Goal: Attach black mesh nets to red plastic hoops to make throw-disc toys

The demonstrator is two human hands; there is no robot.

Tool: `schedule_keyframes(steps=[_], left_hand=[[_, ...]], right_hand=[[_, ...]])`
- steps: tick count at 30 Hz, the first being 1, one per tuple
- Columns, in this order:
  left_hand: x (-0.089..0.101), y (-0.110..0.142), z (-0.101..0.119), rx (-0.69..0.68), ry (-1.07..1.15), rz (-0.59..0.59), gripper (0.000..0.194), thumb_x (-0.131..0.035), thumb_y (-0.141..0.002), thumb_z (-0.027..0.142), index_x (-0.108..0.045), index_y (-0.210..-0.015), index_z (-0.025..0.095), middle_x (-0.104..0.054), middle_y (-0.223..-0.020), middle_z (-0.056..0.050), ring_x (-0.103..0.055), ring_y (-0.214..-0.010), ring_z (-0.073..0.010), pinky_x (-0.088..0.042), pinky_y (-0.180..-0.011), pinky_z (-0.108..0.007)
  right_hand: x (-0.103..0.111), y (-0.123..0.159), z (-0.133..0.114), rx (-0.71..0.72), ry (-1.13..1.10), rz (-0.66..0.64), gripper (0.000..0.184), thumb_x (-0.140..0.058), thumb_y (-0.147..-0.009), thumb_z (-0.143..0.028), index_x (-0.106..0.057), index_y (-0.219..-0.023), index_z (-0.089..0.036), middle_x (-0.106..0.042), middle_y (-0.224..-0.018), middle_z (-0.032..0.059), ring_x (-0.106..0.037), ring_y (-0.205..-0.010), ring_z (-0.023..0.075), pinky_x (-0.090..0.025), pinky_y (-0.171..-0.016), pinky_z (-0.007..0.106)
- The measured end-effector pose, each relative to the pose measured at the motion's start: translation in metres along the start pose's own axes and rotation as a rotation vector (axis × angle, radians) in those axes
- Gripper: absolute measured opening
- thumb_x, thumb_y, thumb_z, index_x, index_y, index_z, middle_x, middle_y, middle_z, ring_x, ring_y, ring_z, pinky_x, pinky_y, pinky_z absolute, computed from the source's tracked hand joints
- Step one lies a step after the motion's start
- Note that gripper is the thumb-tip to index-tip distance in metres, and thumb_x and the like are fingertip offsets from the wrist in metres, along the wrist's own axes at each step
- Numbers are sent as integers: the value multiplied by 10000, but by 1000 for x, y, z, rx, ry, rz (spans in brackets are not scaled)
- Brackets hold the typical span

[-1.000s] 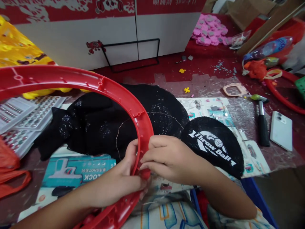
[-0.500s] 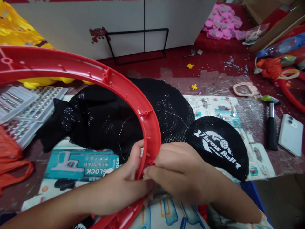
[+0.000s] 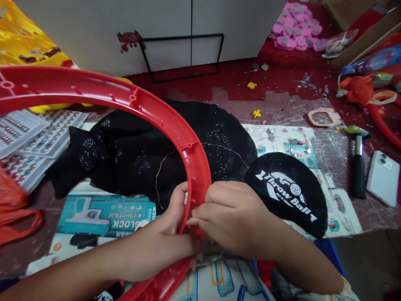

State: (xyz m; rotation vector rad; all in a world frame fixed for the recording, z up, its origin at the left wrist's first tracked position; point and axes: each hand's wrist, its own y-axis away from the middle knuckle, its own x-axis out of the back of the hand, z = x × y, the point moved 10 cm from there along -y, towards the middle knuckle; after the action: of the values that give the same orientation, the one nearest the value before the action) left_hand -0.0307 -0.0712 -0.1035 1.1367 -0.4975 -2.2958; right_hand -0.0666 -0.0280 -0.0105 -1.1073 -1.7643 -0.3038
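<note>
A large red plastic hoop [image 3: 150, 110] arcs from the far left down to my lap. My left hand [image 3: 166, 236] grips its inner edge near the bottom, thumb up along the rim. My right hand [image 3: 230, 215] pinches the outer edge of the hoop at the same spot, fingers curled and pressed together. Behind the hoop lies a crumpled black mesh net [image 3: 131, 154] with a thin white thread running across it. A round black mesh piece [image 3: 288, 190] printed "Throw Ball" lies just right of my right hand.
A hammer [image 3: 357, 163] and a white phone [image 3: 382, 177] lie at the right. Trays of small button cells [image 3: 28, 142] sit at the left beside an orange bag [image 3: 14, 209]. A teal toy box [image 3: 106, 215] lies under the net. Pink parts [image 3: 296, 31] are piled at the back.
The view has tipped down slightly and the hoop has shifted a little. Both hands stay at the same spot on the rim, with the right fingers working slightly along the edge.
</note>
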Motion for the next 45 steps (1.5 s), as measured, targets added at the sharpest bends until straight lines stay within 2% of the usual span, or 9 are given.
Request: schedule_keyframes(steps=[4, 10, 15, 23, 27, 30, 33, 38, 45], left_hand=[[-1, 0, -1, 3, 41, -1, 656, -486, -815, 137, -84, -1318, 264, -574, -682, 49, -550, -574, -114, -440, -582, -248], [-5, 1, -5, 61, -33, -76, 696, -456, -891, 186, 33, -1381, 257, -618, -713, 22, -568, -594, -111, -436, -593, -238], [-5, 3, -10, 123, -67, -104, 748, -448, -874, 185, 81, -1394, 277, -614, -688, 35, -552, -557, -116, -428, -537, -222], [-2, 4, -8, 154, -287, -92, 700, -409, -878, 158, 42, -1399, 279, -569, -759, 34, -533, -673, -136, -446, -687, -283], [2, 7, -11, 159, -288, -60, 797, -532, -865, 316, 56, -1402, 285, -571, -768, 31, -539, -694, -148, -431, -668, -277], [-1, 6, -14, 166, -154, -54, 673, -414, -896, 529, -50, -1388, 248, -579, -735, 12, -518, -594, -141, -431, -595, -277], [1, 1, -17, 177, -171, -13, 554, -344, -914, 549, -193, -1336, 223, -585, -677, 5, -512, -516, -145, -438, -547, -285], [15, -4, 10, -92, -360, 143, 379, -446, -927, 378, -347, -1273, 257, -586, -1084, -45, -590, -884, -167, -440, -907, -344], [8, -4, -5, -2, -88, 77, 626, -391, -940, 355, 33, -1400, 332, -617, -750, 6, -592, -541, -159, -479, -555, -289]], right_hand=[[2, 0, 6, -62, -28, 52, 321, -508, -912, -284, -670, -657, -173, -520, -625, -10, -433, -582, 102, -366, -583, 245], [0, 2, 27, -220, -223, -41, 93, -674, -800, -234, -682, -770, -146, -641, -727, 3, -562, -649, 96, -415, -612, 209], [17, 3, 21, -141, -122, 16, 173, -581, -873, -228, -653, -739, -146, -626, -692, 0, -547, -630, 92, -406, -600, 210], [8, 2, 21, -115, -165, -49, 177, -523, -903, -198, -649, -804, -123, -623, -756, 38, -569, -700, 111, -435, -668, 220], [6, 1, 24, -117, -171, -40, 163, -537, -890, -181, -652, -796, -114, -632, -764, 46, -577, -700, 108, -436, -666, 212], [4, 1, 23, -115, -147, -46, 207, -510, -906, -196, -647, -772, -115, -628, -741, 44, -565, -675, 102, -432, -651, 211], [-1, 2, 21, -116, -113, -77, 236, -491, -912, -203, -643, -750, -125, -621, -723, 37, -557, -668, 104, -434, -648, 220], [-7, 0, 20, -111, -97, -98, 257, -480, -911, -197, -649, -729, -131, -619, -704, 26, -547, -663, 109, -431, -658, 230], [-10, 0, 20, -88, 26, -109, 302, -438, -943, -256, -658, -766, -147, -636, -729, 33, -557, -678, 129, -411, -658, 260]])
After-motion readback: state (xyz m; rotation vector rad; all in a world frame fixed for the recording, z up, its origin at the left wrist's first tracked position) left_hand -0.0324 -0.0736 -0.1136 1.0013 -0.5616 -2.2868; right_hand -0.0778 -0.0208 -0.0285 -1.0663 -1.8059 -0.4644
